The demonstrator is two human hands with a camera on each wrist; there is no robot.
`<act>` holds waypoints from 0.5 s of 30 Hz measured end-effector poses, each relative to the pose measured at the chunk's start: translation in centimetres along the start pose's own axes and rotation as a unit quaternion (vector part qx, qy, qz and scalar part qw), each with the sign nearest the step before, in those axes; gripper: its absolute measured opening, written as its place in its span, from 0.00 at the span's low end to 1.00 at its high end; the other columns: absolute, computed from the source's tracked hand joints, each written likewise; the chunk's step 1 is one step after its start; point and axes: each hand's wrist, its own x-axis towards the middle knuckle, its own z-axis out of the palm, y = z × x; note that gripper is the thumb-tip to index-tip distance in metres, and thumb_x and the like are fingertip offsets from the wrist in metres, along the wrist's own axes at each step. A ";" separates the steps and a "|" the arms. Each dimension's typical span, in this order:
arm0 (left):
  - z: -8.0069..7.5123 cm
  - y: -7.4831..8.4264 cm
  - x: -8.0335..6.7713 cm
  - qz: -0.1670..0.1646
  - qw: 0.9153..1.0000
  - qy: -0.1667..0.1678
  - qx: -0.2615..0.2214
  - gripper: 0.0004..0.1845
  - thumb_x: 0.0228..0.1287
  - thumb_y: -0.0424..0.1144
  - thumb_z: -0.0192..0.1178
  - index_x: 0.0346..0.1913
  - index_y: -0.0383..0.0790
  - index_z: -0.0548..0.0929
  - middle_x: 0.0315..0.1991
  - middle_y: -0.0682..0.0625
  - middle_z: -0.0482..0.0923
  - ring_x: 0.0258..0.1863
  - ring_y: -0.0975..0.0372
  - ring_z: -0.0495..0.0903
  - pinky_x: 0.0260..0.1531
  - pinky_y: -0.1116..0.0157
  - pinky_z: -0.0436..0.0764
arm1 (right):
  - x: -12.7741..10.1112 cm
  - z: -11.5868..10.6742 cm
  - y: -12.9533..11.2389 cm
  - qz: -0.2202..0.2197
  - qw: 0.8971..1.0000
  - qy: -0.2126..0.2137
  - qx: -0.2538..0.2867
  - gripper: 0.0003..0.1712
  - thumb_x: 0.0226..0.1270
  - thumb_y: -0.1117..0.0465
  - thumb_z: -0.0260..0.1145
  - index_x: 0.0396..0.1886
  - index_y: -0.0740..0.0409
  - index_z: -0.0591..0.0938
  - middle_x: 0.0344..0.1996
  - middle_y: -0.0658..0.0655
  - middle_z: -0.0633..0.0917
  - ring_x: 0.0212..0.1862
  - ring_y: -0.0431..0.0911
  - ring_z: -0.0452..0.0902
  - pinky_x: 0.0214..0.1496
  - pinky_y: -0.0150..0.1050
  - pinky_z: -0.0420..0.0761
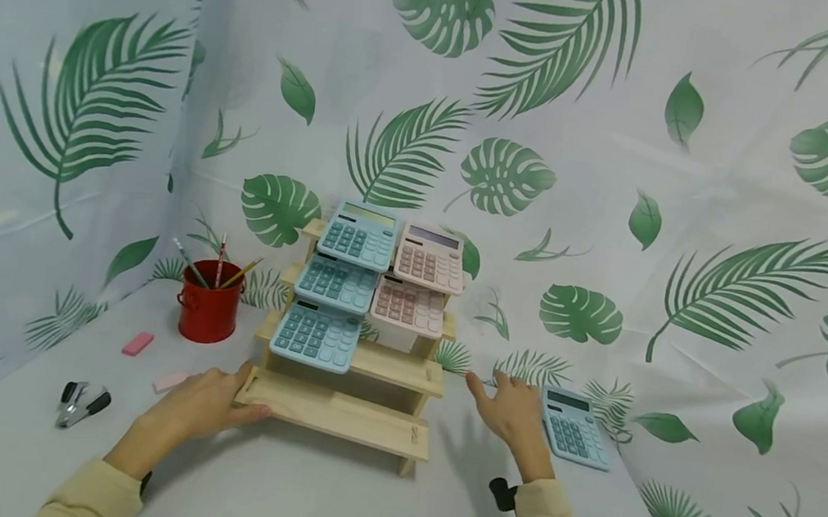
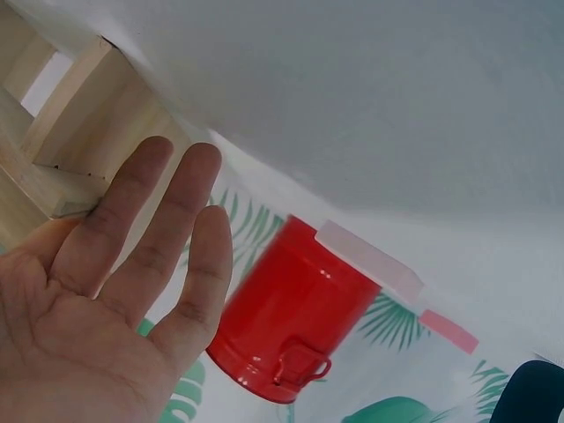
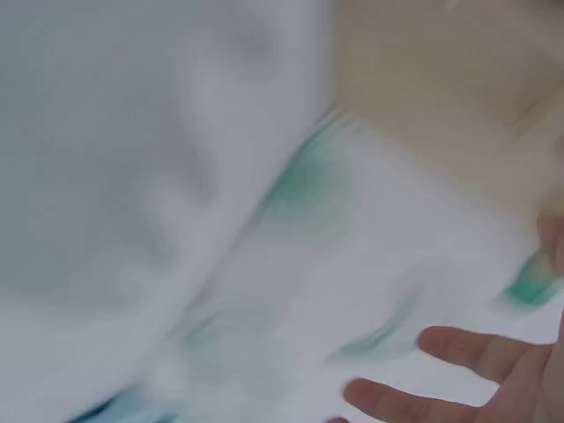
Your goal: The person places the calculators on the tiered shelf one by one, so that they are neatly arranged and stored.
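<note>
On the far left of the white surface [image 1: 334, 498], a small black and silver stapler [image 1: 79, 403] is lying near the edge. Just past it, two pink erasers [image 1: 137, 343] are lying flat. A red bucket [image 1: 208, 310] with pencils in it is standing behind them.

The left hand [image 1: 205, 404] is resting on the near left corner of the wooden step rack [image 1: 341, 412]. Its thumb is lying on top of the lowest step and its fingers are reaching along the side. In the left wrist view, the fingers [image 2: 159, 238] are straight and close together, not curled.

The rack is standing in the middle of the surface. Three blue calculators [image 1: 318, 336] are leaning on its left side, one on each step. Two pink calculators [image 1: 410, 307] are leaning on its right side, so the low right step is bare.

The right hand [image 1: 511, 411] is spreading open, palm down, just right of the rack and not touching it. One more blue calculator [image 1: 575, 429] is lying flat right beside this hand.

To do this well, I think the left hand should be holding the rack steady so nothing slides. The right hand should be taking the loose calculator by its edges, slowly.
</note>
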 end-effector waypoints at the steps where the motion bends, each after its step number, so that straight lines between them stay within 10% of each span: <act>1: 0.0 -0.1 0.0 0.000 1.000 0.002 -0.001 0.51 0.58 0.64 0.67 0.71 0.27 0.66 0.32 0.47 0.80 0.31 0.58 0.75 0.37 0.55 0.81 | 0.7 0.2 1.5 0.015 1.000 -0.015 -0.005 0.51 0.72 0.28 0.46 0.71 0.69 0.68 0.66 0.81 0.70 0.67 0.80 0.61 0.69 0.74 0.59; 7: 0.0 -0.2 0.0 0.011 1.000 0.019 -0.005 0.50 0.58 0.64 0.67 0.70 0.26 0.68 0.44 0.38 0.86 0.32 0.59 0.77 0.41 0.50 0.83 | 3.3 1.3 9.6 0.092 0.990 -0.106 -0.027 0.60 0.68 0.24 0.47 0.77 0.71 0.53 0.67 0.92 0.53 0.65 0.92 0.47 0.66 0.81 0.53; 15: 0.3 -0.1 0.0 0.003 1.000 0.025 -0.013 0.49 0.57 0.62 0.69 0.69 0.28 0.69 0.32 0.47 0.80 0.29 0.59 0.74 0.33 0.58 0.78 | 3.1 2.6 14.9 0.244 0.961 -0.130 0.017 0.59 0.66 0.31 0.57 0.76 0.71 0.47 0.65 0.96 0.43 0.66 0.93 0.38 0.70 0.80 0.48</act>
